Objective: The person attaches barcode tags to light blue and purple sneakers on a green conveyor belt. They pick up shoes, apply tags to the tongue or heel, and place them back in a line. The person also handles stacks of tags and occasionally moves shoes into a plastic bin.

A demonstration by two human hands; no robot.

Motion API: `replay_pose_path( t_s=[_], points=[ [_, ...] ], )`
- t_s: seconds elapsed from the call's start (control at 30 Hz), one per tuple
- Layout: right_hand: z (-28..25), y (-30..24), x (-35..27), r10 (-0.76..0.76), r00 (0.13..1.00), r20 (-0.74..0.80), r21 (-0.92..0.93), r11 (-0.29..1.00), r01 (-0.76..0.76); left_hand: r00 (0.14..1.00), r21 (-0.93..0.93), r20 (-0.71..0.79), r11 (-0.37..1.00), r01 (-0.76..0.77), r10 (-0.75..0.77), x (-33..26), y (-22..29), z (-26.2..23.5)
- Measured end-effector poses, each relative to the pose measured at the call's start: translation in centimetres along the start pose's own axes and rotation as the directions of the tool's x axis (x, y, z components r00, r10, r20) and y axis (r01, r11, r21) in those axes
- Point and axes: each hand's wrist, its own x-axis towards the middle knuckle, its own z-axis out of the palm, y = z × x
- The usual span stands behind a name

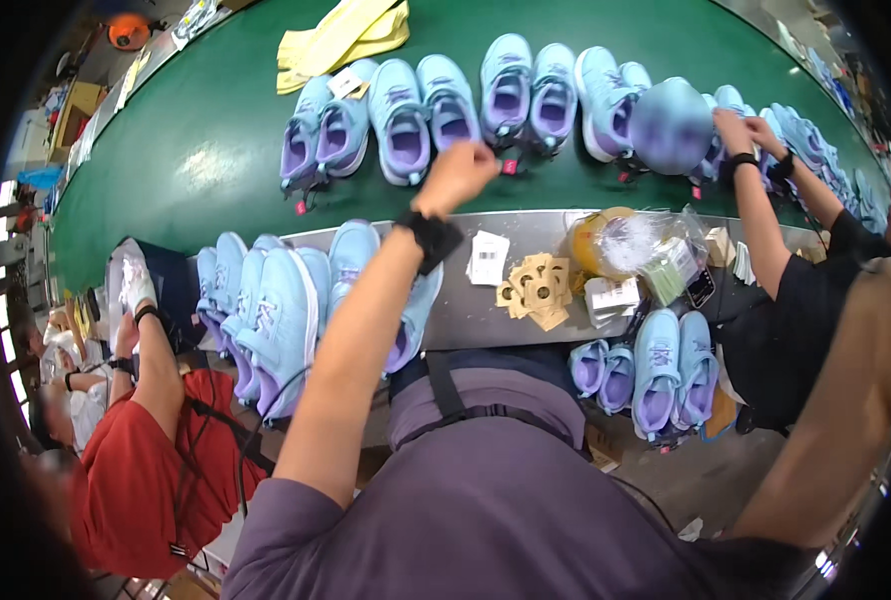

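My left hand (458, 178), with a black band on its wrist, reaches over the near edge of the green table (186, 160). Its fingers are curled together, and whatever they hold is too small to make out. Beside the fingertips lies a small pink tag (509, 167). Just beyond the hand stand a light blue sneaker (450, 95) with purple lining and its mate (400, 120). Another pair (507, 85) sits to the right. My right arm (826, 430) runs to the right rim; its hand is out of sight.
On the grey ledge lie white labels (488, 258), brown cardboard tags (538, 290) and a tape roll (601, 240). More sneakers (276, 320) crowd the left; others (658, 365) stand lower right. Co-workers in red (166, 470) and black (816, 330) flank me. Yellow strips (351, 38) lie far back.
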Motion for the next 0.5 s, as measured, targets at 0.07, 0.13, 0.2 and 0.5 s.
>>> replay_pose_path(
  t_s=[0.07,0.13,0.2,0.5],
  points=[
    [-11.2,-4.4,-1.7,0.173,0.955,-0.242,0.742,0.667,0.067,0.997,0.097,-0.078,0.995,-0.019,0.026,-2.7,-0.8,4.3],
    [-14.3,-12.3,-2.4,0.190,0.932,-0.308,0.934,0.245,0.259,0.970,0.319,-0.159,0.921,0.224,-0.181,-8.2,-4.4,5.5],
    [-17.8,-16.5,-7.2,0.165,0.966,-0.197,0.980,0.037,0.193,0.986,0.369,-0.097,0.916,0.159,-0.132,-9.6,-4.5,8.2],
    [3.9,-26.4,-30.3,-0.181,0.909,0.375,0.730,0.663,-0.168,0.898,0.186,-0.166,0.882,0.433,-0.407,-9.1,-5.0,9.2]
  ],
)
